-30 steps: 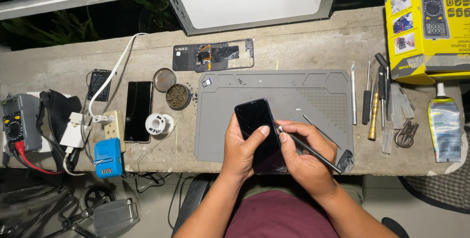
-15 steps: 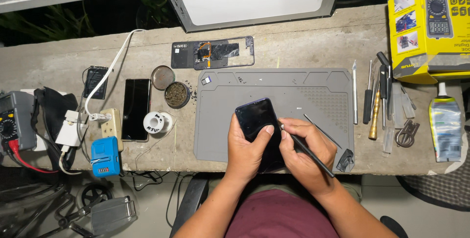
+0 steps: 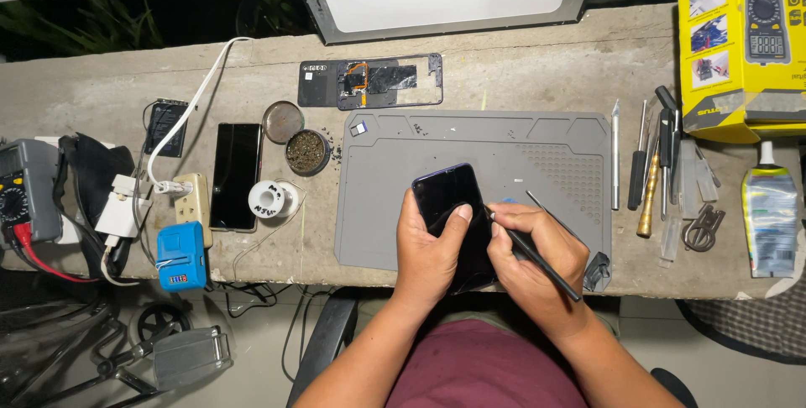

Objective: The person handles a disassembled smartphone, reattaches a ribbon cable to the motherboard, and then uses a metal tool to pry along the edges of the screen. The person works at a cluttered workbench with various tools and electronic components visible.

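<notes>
Over the near edge of the grey silicone work mat, at about 6 o'clock on the concrete bench, sits the dark, glossy black smartphone. It's tilted up off the mat, not lying flat. The left hand cradles it from below with the thumb pressed across the glass, so the fingers are wrapped snug around the body, probably to keep it from sliding while the edge gets worked. The right hand pinches a thin black pry tool pen-style, tip touching the phone's right edge at roughly 3 o'clock of the handset.

Everything else looks parked within reach. At 12 o'clock of the mat lies a stripped black phone mid-frame. Off at 9 o'clock there's a second black phone lying face up, a round tin of tiny screws and a white solder spool. A row of screwdrivers and picks lines the 3 o'clock side, just beside the mat, with a yellow multimeter box further up at 2 o'clock.
</notes>
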